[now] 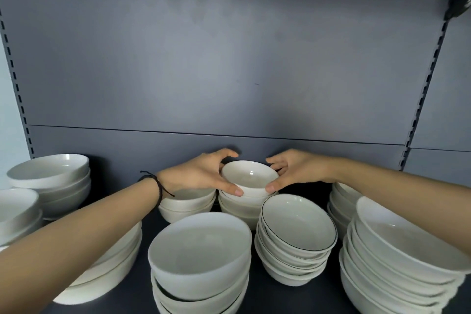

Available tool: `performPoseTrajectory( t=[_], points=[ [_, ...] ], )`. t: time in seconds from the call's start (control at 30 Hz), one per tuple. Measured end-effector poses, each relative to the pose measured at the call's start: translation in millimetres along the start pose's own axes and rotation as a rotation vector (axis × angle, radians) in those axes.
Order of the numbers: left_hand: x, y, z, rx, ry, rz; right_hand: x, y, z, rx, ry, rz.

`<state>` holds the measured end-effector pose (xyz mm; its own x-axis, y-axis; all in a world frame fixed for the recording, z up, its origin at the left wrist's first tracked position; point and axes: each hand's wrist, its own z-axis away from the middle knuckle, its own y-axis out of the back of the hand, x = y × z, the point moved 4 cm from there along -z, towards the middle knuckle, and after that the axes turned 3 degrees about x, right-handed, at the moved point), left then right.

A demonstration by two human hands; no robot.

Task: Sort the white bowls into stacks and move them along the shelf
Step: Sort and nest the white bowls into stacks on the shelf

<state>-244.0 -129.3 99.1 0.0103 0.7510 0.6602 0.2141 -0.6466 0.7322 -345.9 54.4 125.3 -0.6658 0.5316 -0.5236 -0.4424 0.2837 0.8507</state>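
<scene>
Head view. The left hand (201,173) and right hand (298,171) grip one small white bowl (249,177) from opposite sides, thumbs on its near rim and fingers (229,154) curled round its far rim. The bowl sits atop the rear centre stack (244,205), against the grey back panel (229,58); whether it rests on the stack or is lifted clear cannot be told. A dark bracelet (156,186) circles the left wrist. On the dark shelf (132,298), further stacks surround it: a plain front stack (201,262), a black-rimmed stack (298,237) just to its right, a tall right stack (397,262) and a rear left stack (51,181).
</scene>
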Motion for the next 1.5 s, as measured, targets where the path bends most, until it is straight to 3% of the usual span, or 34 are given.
performPoseTrajectory(
  t=[0.53, 0.8, 0.97, 1.27, 1.5],
  points=[
    [-2, -4, -3, -0.033, 0.013, -0.115, -12, 0, 0, -0.14, -0.044, 0.073],
    [4, 1, 12, 0.009, -0.003, -0.135, -11, -1, 10, -0.11, -0.043, 0.132],
    [14, 29, 46, 0.128, -0.033, -0.423, -19, 21, 26, 0.104, 0.13, 0.489],
    [34, 49, 155, 0.377, -0.023, -0.705, -57, 13, 108, 0.242, 0.42, 0.547],
    [44, 30, 238, 0.445, -0.006, -0.909, -67, -36, 174, 0.336, 0.564, 0.488]
  ],
)
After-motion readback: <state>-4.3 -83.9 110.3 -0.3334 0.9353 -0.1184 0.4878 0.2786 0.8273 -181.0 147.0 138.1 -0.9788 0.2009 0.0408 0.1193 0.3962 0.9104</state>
